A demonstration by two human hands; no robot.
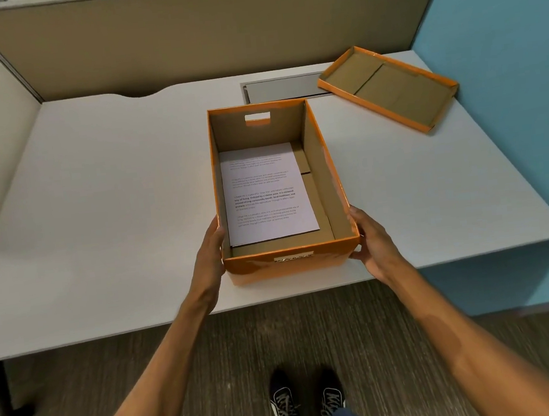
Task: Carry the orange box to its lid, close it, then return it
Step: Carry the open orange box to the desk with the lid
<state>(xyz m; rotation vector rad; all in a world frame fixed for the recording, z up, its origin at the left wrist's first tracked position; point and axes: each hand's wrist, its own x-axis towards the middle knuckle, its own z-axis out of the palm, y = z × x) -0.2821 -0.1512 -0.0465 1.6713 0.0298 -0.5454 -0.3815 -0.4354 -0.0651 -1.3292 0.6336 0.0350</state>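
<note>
An open orange box stands on the white desk, near its front edge. A printed sheet of paper lies flat on its brown floor. My left hand presses against the box's left side near the front corner. Against the right side, near the front corner, rests my right hand. The orange lid lies upside down at the far right of the desk, well behind and to the right of the box.
A grey cable hatch is set into the desk behind the box, partly under the lid. A beige partition backs the desk; a blue wall is on the right. My feet stand on the carpet below.
</note>
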